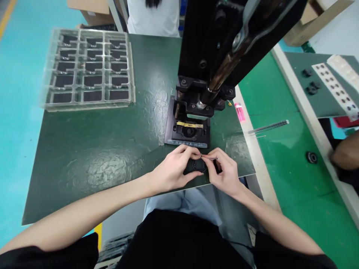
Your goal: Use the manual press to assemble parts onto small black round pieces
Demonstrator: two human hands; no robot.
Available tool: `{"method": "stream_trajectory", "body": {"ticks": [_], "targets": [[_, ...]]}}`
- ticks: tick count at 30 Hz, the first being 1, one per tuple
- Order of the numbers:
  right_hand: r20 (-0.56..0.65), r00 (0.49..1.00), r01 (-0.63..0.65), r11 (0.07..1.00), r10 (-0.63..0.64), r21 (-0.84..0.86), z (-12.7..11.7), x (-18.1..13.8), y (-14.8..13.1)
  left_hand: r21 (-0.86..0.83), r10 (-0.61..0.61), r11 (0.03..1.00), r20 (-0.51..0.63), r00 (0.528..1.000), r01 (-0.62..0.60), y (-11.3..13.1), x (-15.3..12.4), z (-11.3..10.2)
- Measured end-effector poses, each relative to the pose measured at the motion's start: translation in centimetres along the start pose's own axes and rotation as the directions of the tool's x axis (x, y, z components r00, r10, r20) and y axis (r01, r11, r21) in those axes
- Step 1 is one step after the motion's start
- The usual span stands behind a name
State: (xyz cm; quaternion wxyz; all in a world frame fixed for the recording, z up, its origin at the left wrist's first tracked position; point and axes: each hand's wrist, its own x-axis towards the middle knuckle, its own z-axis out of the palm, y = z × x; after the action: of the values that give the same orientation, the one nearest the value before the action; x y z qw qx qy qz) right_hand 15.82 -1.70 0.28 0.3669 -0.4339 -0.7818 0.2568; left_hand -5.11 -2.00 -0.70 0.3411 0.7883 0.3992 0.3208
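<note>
Both hands pinch one small black round part at the desk's near edge.
Left hand (174, 170) steadies the small black round part (199, 165); right hand (226, 173) applies thin metal tweezers (209, 158), just before the black press fixture (188, 129) on the dark green desk (98, 157).

A: The small black part (199, 165) is mostly covered by the left hand (174, 170) and right hand (226, 173).

B: Yes, its shape is not clear. The press (224, 41) is cut by the top edge, and the person (153, 15) behind the table (98, 149) too.
</note>
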Motion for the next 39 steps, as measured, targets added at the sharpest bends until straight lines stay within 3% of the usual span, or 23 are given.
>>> {"method": "stream_trajectory", "body": {"ticks": [7, 11, 13, 16, 19, 22, 26, 28, 31, 39], "targets": [[0.038, 0.997, 0.064, 0.996, -0.062, -0.065, 0.5, -0.1, 0.0, 0.004, -0.023, 1.0, -0.002, 1.0, 0.023, -0.3, 0.1, 0.3], [0.024, 1.0, 0.004, 1.0, -0.004, 0.0, 0.2, 0.3, 0.1, 0.021, -0.017, 1.0, -0.01, 1.0, 0.017, -0.5, 0.2, 0.5], [-0.113, 0.992, -0.047, 0.996, 0.055, 0.077, -0.9, 0.8, -0.2, 0.024, -0.004, 1.0, -0.02, 1.0, 0.005, -0.5, 0.2, 0.5], [-0.335, 0.94, -0.035, 0.992, 0.073, 0.119, -3.2, 1.1, -1.3, 0.019, 0.004, 1.0, -0.027, 1.0, -0.003, -0.4, 0.2, 0.4], [-0.22, 0.974, -0.034, 0.992, 0.061, 0.122, -4.5, 0.4, -2.7, 0.019, 0.0, 1.0, -0.018, 1.0, 0.0, -0.3, 0.3, 0.3], [-0.088, 0.993, -0.071, 0.99, 0.082, 0.122, -4.0, -0.7, -2.9, 0.022, 0.018, 1.0, -0.011, 1.0, -0.018, -0.2, 0.2, 0.1], [-0.029, 0.994, 0.111, 0.992, -0.11, 0.066, -2.5, -1.0, -2.0, 0.02, 0.016, 1.0, 0.009, 1.0, -0.017, -0.2, 0.3, 0.0], [-0.039, 0.998, 0.057, 0.993, -0.054, 0.101, -1.9, -0.8, -1.7, 0.019, 0.015, 1.0, 0.016, 1.0, -0.015, -0.3, 0.3, 0.0], [-0.144, 0.981, -0.096, 0.968, 0.132, 0.23, -1.3, -0.4, -1.5, 0.012, 0.024, 1.0, 0.031, 0.999, -0.025, -0.3, 0.3, -0.1], [-0.275, 0.943, -0.111, 0.957, 0.187, 0.27, -1.2, 0.4, -0.9, 0.058, 0.013, 0.998, 0.018, 1.0, -0.014, -0.2, 0.2, -0.1]]}}
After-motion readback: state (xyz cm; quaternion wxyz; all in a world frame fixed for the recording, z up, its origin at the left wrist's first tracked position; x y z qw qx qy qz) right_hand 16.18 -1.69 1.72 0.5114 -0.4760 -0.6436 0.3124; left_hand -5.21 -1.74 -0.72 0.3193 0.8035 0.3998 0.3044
